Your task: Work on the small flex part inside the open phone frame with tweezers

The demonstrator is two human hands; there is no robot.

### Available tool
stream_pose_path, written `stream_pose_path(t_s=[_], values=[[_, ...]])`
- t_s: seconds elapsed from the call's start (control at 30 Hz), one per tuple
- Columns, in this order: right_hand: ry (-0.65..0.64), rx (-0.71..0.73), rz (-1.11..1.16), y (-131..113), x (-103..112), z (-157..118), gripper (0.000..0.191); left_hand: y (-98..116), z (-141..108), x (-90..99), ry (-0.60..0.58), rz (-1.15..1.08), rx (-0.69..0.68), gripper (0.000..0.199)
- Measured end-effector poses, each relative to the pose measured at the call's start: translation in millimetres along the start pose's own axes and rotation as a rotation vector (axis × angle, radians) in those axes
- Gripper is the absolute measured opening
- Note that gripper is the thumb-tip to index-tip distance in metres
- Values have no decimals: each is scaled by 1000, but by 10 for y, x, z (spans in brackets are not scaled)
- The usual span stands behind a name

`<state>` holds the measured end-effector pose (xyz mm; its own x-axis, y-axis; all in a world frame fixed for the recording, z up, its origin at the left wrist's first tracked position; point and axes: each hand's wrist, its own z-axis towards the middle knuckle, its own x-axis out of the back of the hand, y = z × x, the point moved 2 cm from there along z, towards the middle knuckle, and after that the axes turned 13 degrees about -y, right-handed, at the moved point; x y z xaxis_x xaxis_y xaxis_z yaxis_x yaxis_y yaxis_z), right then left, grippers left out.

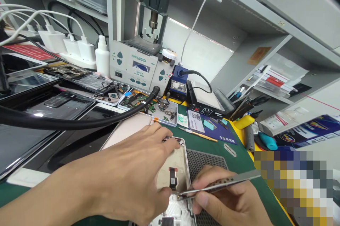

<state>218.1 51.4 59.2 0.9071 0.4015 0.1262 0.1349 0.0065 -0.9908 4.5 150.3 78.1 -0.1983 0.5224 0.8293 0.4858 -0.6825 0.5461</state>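
An opened phone (pixel 176 169) is seen lying flat on a green mat (pixel 212 144) at the bottom centre, its long axis running away from the viewer and leaning slightly left. The left hand (pixel 132 173) is laid over the phone's left side, fingers curled around its top edge, holding it steady. Metal tweezers (pixel 220 183) are pinched shut in the right hand (pixel 225 201); they lie almost level, handle to the right, tips pointed left and touching the phone's inside near a small black part. Behind, a grey repair station (pixel 135 67) is marked "QUICK"; the smaller print cannot be read. A black hose (pixel 79 123) crosses the bench. Parts trays (pixel 148 107) sit just beyond the phone.
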Motion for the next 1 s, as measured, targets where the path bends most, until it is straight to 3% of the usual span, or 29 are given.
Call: stream_pose_path(t_s=[0.23,0.53,0.67,0.83,1.0], values=[[2,89,-232,-175,-35,71,19,-7,-1,15,-4,-31,-31,42],[-150,-77,-322,-293,86,93,14,10,-27,87,-55,-33,-48,42],[-138,-133,-331,-410,139,75,15,10,-19,96,-78,-25,-71,44],[-73,-328,-312,-695,185,70,16,4,-27,92,-35,-16,-80,53],[-71,-477,-389,-916,197,148,19,13,-56,120,-102,-21,-70,57]])
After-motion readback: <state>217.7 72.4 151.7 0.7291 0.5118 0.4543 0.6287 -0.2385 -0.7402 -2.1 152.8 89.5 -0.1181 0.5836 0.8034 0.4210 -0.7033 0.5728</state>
